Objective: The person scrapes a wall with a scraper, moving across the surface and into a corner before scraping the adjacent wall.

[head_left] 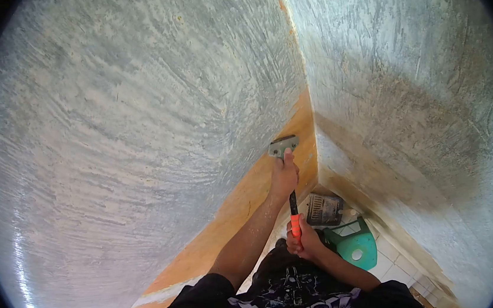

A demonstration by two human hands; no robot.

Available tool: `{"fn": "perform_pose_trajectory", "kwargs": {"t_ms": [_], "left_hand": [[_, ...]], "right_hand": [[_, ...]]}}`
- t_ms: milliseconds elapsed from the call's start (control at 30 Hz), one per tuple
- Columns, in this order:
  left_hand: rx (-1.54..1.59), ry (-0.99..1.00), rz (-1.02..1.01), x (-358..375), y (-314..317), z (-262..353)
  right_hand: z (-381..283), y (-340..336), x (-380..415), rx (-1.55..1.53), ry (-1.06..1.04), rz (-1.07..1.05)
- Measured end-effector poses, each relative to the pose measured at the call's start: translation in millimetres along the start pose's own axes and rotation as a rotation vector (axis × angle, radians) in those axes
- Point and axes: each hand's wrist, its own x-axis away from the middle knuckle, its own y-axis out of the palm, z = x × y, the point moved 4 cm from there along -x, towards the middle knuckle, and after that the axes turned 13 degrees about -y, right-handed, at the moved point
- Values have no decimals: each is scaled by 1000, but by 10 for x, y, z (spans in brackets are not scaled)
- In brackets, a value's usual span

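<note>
Fingers of the left hand [283,176] press the scraper [283,146] head against the wall [137,123]. Right hand [302,240] wraps its orange handle, seemingly tight.

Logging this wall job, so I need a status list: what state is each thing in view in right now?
scraper: blade pressed against the left wall, at the edge of the orange band
left hand: pushing on the scraper just behind the blade
right hand: closed around the orange grip
left wall: grey and streaked above, orange band below
green stool: standing on the tiled floor
bucket: in the corner, contents unclear
</note>
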Motion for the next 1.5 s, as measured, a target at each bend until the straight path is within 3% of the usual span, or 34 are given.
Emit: {"fn": "perform_pose_trajectory", "kwargs": {"t_ms": [200, 400, 500, 700, 800, 1000, 1100, 1200, 1400, 1500], "left_hand": [[31, 30, 34, 47, -55, -67], [-5, 87, -36, -193, 51, 51], [29, 2, 18, 61, -4, -54], [115, 21, -35, 18, 25, 9], [66, 54, 32, 40, -37, -65], [-8, 38, -34, -130, 81, 39], [74, 5, 33, 19, 17, -54], [91, 7, -2, -78, 80, -29], [51, 39, 32, 55, 37, -14], [48, 26, -25, -15, 114, 123]], "right_hand": [[5, -3, 56, 43, 30, -18], [-152, 65, -55, 24, -74, -20], [-31, -4, 72, 31, 22, -29], [-90, -69, 3, 101, -67, -7], [-6, -86, 35, 50, 17, -29], [-178, 14, -34, 58, -95, -8], [-80, -46, 50, 59, -9, -27], [-164, -72, -8, 121, -69, 45], [-60, -98, 14, 75, -2, -48], [-160, -53, -65, 100, -104, -4]]}}
